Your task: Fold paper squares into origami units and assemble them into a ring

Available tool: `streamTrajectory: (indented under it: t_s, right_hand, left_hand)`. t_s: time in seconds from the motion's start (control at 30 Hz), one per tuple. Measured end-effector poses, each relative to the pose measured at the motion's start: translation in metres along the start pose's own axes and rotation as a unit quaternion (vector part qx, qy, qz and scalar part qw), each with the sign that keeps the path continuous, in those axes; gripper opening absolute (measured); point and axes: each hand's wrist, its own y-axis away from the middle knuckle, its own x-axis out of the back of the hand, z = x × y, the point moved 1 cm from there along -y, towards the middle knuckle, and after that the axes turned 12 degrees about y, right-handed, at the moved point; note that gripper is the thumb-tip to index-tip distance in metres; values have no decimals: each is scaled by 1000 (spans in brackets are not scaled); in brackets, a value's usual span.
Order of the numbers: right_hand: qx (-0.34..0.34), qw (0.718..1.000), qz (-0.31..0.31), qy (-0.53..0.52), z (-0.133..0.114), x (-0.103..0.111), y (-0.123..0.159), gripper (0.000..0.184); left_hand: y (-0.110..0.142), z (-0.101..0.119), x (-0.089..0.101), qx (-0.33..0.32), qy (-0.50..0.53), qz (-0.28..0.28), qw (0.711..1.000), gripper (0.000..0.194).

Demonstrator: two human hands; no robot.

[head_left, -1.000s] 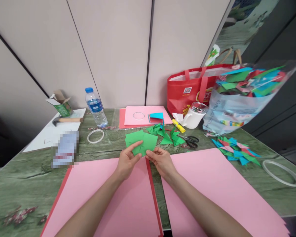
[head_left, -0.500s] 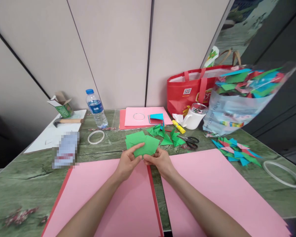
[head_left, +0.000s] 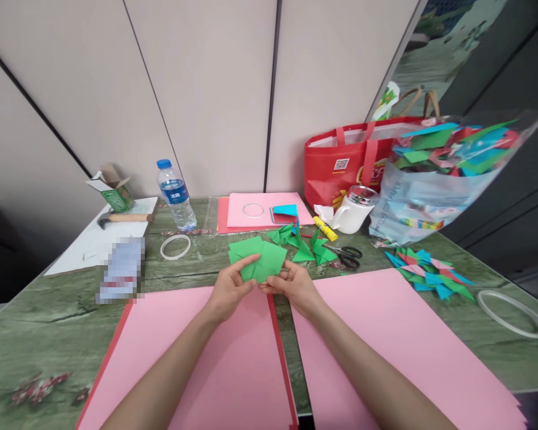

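Note:
Several green paper pieces (head_left: 269, 261) are fanned out between my two hands, above the far edge of the pink sheets. My left hand (head_left: 232, 286) is closed on their left side, thumb below and a finger across the front. At the lower right corner, my right hand (head_left: 296, 286) pinches the paper between thumb and fingers. Just beyond lie green folded paper shapes (head_left: 302, 248) and black-handled scissors (head_left: 349, 257). Beneath my forearms are a pink sheet with red edges (head_left: 197, 358) and another pink stack (head_left: 376, 334).
At the back left stand a water bottle (head_left: 177, 197), a small green box (head_left: 116, 197) and a hammer (head_left: 125, 218). A red bag (head_left: 332, 161), a white mug (head_left: 355, 210), a yellow glue stick (head_left: 325, 229) and a plastic bag of coloured paper (head_left: 430, 197) stand back right. Tape rings (head_left: 176, 246) lie on both sides.
My right hand's fingers have shifted slightly, curling more at the lower right of the green paper. The fanned pieces have tilted a little. Both hands keep their hold.

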Motion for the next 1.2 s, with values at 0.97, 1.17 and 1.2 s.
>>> streamTrajectory:
  t_s: [0.97, 1.17, 1.2]
  right_hand:
    - [-96, 987, 36, -127, 14, -28, 10, 27]
    - [-105, 983, 31, -151, 17, -32, 11, 22]
    - [-98, 983, 38, -150, 18, -32, 11, 22]
  left_hand:
    - [7, -18, -18, -26, 11, 195, 980, 50]
    - [8, -25, -22, -7, 74, 219, 973, 57]
    - [8, -27, -23, -7, 82, 222, 972, 58]
